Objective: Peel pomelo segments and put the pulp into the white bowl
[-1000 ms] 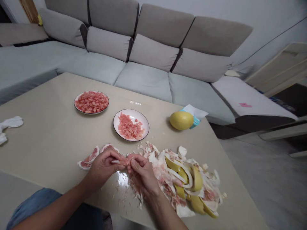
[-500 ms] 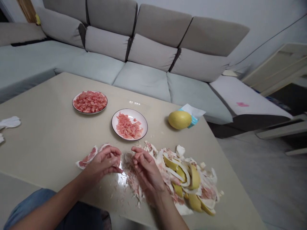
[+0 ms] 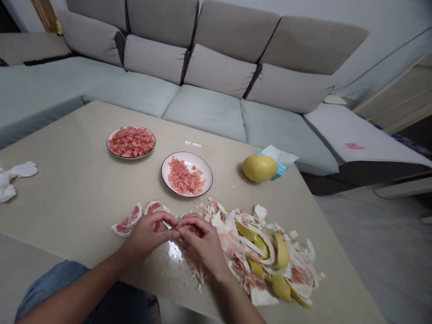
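Pink segments [image 3: 130, 220] with white membrane lie on the surface [image 3: 84, 180], to the left of and partly behind the left hand [image 3: 150, 234]. Both hands are bent inward, fingertips meeting thumb to thumb at the near centre; what the left hand and the right hand [image 3: 200, 240] pinch between them is covered by the fingers, so the grip on it cannot be told.

Recommended handling: apply light fingertip pressure only, since the flesh appears likely to burst or shred if squeezed. Part the membrane along its edge and draw it away in one strip. Direct waste to the right, toward the peel heap [image 3: 280, 252]. Place clean pulp [image 3: 185, 176] on the white plate [image 3: 200, 163], beyond the hands, and check that no peel scraps go with it.
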Demonstrator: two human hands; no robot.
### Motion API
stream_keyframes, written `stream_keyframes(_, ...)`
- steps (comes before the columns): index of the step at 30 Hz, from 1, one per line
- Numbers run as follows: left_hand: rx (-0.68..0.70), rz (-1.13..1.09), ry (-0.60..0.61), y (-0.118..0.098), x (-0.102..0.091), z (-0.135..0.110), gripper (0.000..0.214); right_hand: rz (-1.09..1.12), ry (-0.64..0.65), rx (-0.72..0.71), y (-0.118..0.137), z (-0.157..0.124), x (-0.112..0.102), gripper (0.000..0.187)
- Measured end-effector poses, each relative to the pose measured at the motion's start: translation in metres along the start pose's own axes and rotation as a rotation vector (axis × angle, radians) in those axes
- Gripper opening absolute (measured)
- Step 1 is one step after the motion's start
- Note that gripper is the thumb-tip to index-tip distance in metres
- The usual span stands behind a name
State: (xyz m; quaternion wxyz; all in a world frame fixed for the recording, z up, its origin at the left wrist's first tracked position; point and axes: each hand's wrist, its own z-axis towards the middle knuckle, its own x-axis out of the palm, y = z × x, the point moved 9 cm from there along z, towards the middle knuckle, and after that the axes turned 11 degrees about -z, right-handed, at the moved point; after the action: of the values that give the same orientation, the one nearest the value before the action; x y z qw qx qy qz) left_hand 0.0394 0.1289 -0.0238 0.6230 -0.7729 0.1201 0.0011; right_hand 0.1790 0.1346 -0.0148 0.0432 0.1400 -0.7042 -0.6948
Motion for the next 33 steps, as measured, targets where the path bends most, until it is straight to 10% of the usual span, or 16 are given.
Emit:
stream_keyframes(11, 0.022, -0.05, -0.002, 0.002, 0.0, 0.001, 0.015, 0.188, 0.081, 0.082, -0.014, -0.002, 0.009, 0.014)
stream_keyframes(17, -0.215, -0.26, -0.009, 0.016, 0.006, 0.0, 0.022, 0.429, 0.017, 0.2, -0.027, -0.002, 0.012, 0.021)
stream_keyframes(24, 0.0, -0.2, -0.066, 0.0, -0.003, 0.002, 0.015, 0.253, 0.002, 0.122, -0.02, -0.001, 0.009, 0.019)
stream_keyframes(33, -0.172, -0.588, 0.025, 0.009, 0.004, 0.001, 0.031, 0.266, -0.083, 0.072, -0.019, -0.002, -0.006, 0.014)
